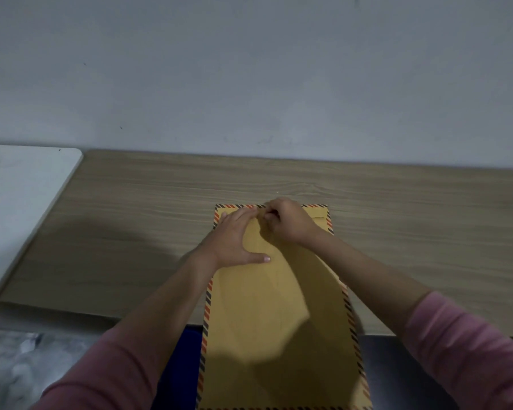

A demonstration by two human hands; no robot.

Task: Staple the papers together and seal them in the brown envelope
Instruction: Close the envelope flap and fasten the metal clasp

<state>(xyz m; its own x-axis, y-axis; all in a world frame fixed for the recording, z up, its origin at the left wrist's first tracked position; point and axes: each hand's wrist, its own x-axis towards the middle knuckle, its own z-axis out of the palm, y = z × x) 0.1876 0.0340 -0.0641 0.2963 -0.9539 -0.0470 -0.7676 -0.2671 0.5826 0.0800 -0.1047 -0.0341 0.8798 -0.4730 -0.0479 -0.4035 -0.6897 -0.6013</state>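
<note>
A large brown envelope (279, 321) with a red-and-black striped border lies lengthwise on the wooden table, its near end hanging over the table's front edge. My left hand (237, 238) presses flat on the envelope's upper left part, fingers spread, thumb pointing right. My right hand (288, 220) is curled at the far top edge, fingertips pinching something small at the flap; what it pinches is too small to tell. No papers or stapler show.
The wooden table (116, 217) runs against a grey wall. A white tabletop (18, 196) adjoins it on the left. Something blue (184, 365) sits below the table's front edge, under the envelope. A crumpled grey sheet (12, 368) lies at lower left.
</note>
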